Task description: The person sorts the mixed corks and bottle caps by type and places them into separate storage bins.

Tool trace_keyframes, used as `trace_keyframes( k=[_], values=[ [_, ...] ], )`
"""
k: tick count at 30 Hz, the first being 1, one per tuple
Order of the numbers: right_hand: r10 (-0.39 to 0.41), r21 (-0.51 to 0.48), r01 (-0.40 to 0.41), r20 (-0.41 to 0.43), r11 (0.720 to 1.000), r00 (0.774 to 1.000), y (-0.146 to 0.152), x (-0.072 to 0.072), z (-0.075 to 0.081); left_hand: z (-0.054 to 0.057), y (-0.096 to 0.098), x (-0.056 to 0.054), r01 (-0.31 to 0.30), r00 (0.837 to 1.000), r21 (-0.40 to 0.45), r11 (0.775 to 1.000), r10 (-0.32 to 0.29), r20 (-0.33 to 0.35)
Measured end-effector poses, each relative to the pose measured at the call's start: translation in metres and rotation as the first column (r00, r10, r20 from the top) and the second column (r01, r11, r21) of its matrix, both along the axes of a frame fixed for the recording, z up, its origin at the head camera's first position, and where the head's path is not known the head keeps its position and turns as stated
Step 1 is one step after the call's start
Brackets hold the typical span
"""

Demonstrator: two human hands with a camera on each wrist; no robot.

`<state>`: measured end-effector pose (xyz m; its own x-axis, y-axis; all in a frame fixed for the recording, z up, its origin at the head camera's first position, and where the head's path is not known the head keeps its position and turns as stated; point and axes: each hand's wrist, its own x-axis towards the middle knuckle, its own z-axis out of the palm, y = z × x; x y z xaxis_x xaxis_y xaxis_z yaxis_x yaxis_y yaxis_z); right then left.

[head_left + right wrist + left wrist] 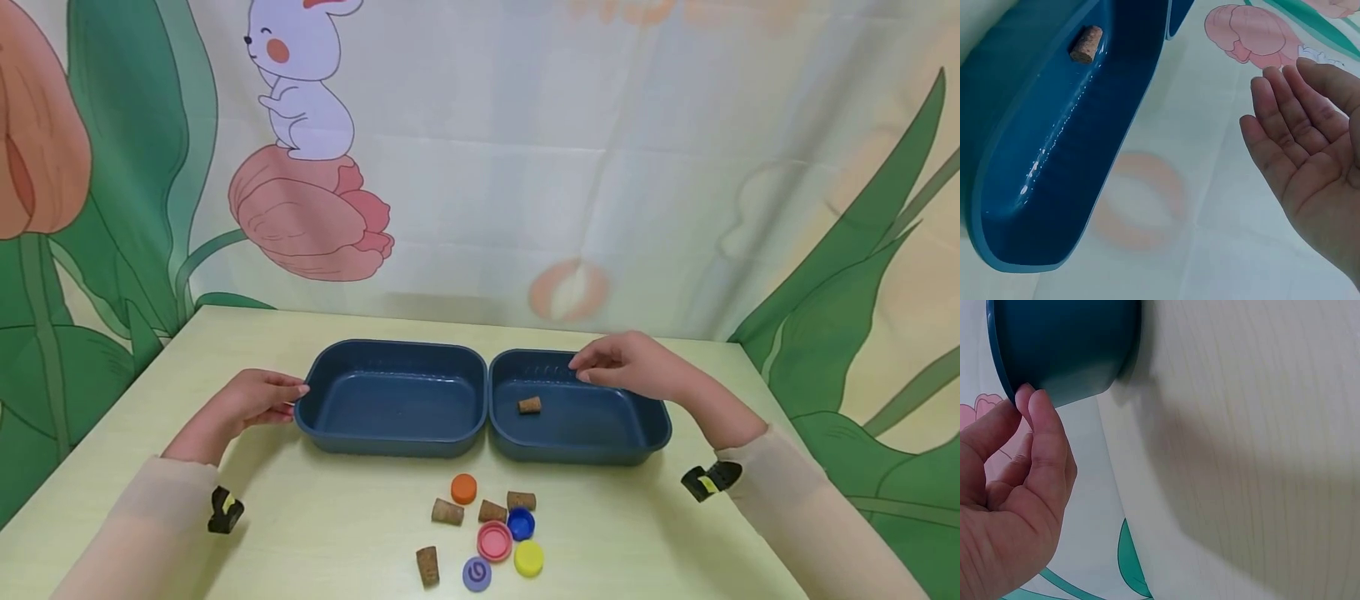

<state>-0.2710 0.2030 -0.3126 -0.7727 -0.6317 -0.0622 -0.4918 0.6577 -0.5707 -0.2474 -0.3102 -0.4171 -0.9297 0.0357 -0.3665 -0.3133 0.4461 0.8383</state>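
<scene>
My left hand (251, 402) pinches the left rim of a dark blue tray (397, 445) between thumb and fingers; the left wrist view shows the fingertips at the edge of that tray (1069, 353). A second dark blue tray (577, 454) stands right beside the first. Inside it, toward the left, lies one cork (529, 405). Above the back right part of this second tray hovers my right hand (637, 365), fingers loosely bent. In the right wrist view that hand (1313, 140) holds nothing, and the cork (1087, 45) lies apart from it.
In front of the trays lie several loose corks (447, 512) and bottle caps: orange (463, 488), blue (521, 524), pink (494, 542), yellow (528, 558) and purple (477, 574). A printed cloth (480, 208) with a rabbit and flowers hangs behind the table (337, 517).
</scene>
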Motion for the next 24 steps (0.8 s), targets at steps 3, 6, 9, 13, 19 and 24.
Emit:
trace_keyframes(
  k=[3,6,9,13,19,24],
  values=[
    [-0.01,-0.02,0.01,0.005,1.0,1.0,0.004,0.008,-0.001,0.0,0.0,0.0,-0.001,1.0,0.004,1.0,0.001,0.002],
    [-0.015,-0.045,0.015,0.002,0.999,1.0,0.007,0.017,-0.003,0.0,0.0,0.0,-0.003,1.0,0.005,1.0,0.003,0.003],
    [-0.02,-0.056,0.02,-0.001,0.998,1.0,0.01,0.027,-0.004,0.001,0.001,0.001,-0.005,1.0,-0.001,1.0,0.005,0.001],
    [-0.01,-0.077,0.011,0.015,0.997,1.0,0.011,0.038,-0.007,0.003,0.002,0.001,-0.007,1.0,-0.007,1.0,0.007,-0.001],
    [0.012,-0.099,-0.007,0.047,0.995,0.999,0.012,0.054,-0.013,0.004,0.002,0.002,-0.008,1.0,-0.006,1.0,0.008,0.001],
    [0.065,-0.116,-0.06,0.045,0.991,0.997,0.008,0.066,-0.02,0.002,0.001,0.003,-0.009,1.0,0.016,1.0,0.009,-0.003]
  ],
)
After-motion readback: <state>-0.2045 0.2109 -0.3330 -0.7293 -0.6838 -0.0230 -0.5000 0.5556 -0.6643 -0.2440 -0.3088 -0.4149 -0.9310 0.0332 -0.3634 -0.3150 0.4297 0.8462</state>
